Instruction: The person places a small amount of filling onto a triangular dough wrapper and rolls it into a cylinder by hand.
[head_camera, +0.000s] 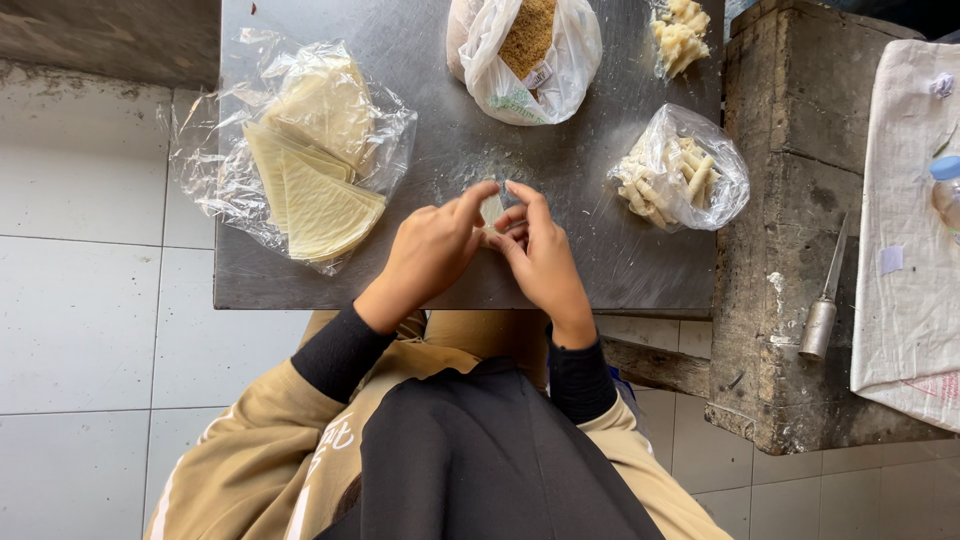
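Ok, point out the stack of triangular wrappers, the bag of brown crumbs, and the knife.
stack of triangular wrappers (322, 205), head view, on the flat face of the top sheet.
bag of brown crumbs (527, 35), head view, on the crumbs inside the open bag.
knife (820, 325), head view, on its metal handle.

Soft, even daylight fills the place, bright without being harsh. The steel table (600, 250) takes a dull sheen, palest toward its far edge, and the clear bags (230, 170) throw small white glints off their creases. Shadows are faint: a thin dark band under the table's near edge and a soft smudge beneath the hands (490, 245). Everything reads sharp, with no motion blur. The white cloth (905, 230) at the right is close to washed out. The floor tile lines bend slightly near the left edge.
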